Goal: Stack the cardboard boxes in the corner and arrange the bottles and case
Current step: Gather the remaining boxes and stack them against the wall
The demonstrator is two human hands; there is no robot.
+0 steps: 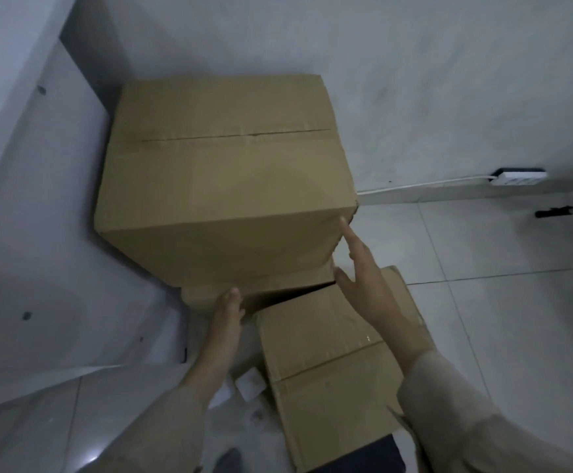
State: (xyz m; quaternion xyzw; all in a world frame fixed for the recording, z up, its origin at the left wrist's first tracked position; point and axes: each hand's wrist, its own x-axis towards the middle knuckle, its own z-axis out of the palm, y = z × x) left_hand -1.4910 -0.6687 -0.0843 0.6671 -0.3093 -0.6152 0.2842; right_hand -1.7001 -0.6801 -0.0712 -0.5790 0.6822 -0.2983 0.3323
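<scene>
Head view: large cardboard box (223, 179) sits in the corner, top seam running left-right. Left hand (225, 315), fingers together, presses its lower front edge; right hand (363, 281), fingers spread, touches its right front corner. Smaller box (329, 363) lies in front; open floor (500, 268) to the right.

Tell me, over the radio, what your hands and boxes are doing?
Both hands open, no grip: left hand flat at the big box's base, right hand on its near right corner. Big box in the corner. Smaller box lies close in front.
</scene>
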